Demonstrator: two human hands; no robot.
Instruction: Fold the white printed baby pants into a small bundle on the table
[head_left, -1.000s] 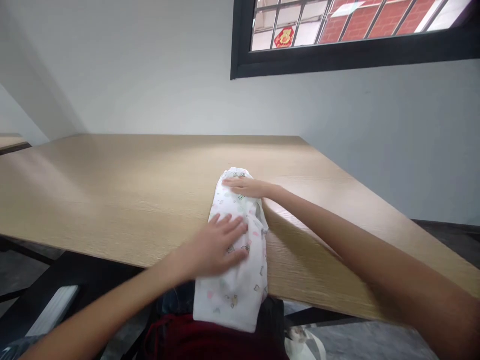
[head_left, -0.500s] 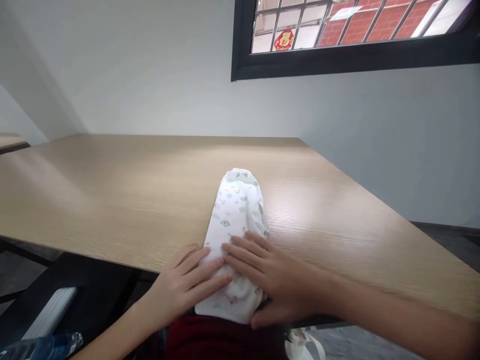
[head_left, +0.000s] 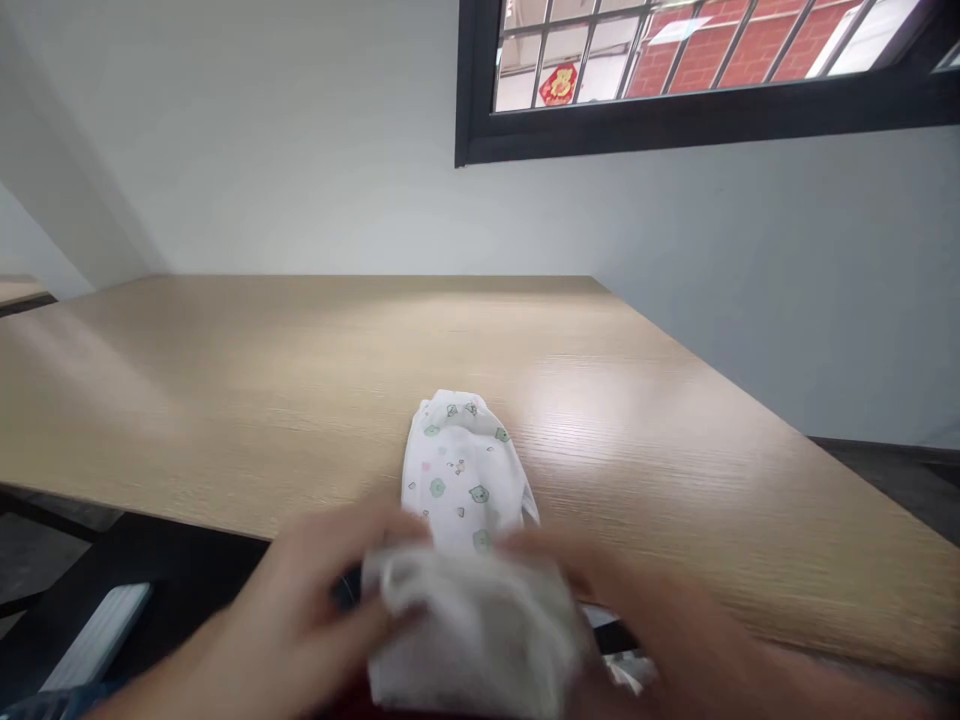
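A small white garment with little green and pink prints lies on the wooden table, its far end on the tabletop near the front edge. Its near end is raised off the table edge and held between both hands. My left hand grips it from the left and my right hand from the right. Both hands and the lifted cloth are smeared by motion, so the fingers are hard to make out.
The table's front edge runs across just beyond the hands. A grey wall stands behind, with a dark-framed barred window at upper right. A white bar and dark floor show below left.
Both hands left the flattened cloth and took hold of its near end, lifting it up over the table edge. The garment's far end has slid toward me.
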